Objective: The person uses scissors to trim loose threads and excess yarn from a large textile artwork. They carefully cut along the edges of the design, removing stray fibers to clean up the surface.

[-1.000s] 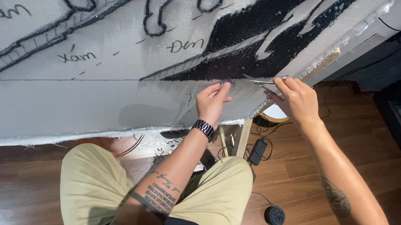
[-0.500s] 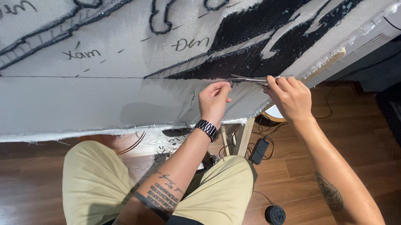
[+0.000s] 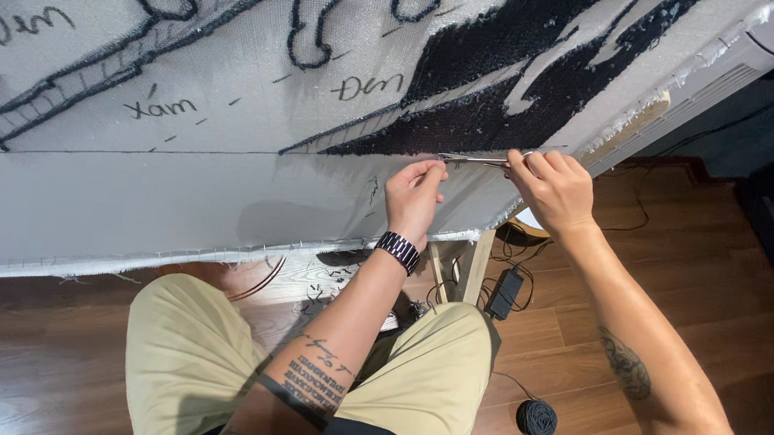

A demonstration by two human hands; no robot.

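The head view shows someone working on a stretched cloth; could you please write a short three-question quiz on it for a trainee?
1. True or false: the right hand holds small metal scissors against the cloth.
2. Which wrist wears a dark watch? A) left B) right C) neither
3. What dark round thing lies on the wooden floor beside the right forearm?

Key
1. True; the blades point toward the left hand, whose fingertips pinch the cloth below the black tufted area.
2. A.
3. A ball of dark yarn.
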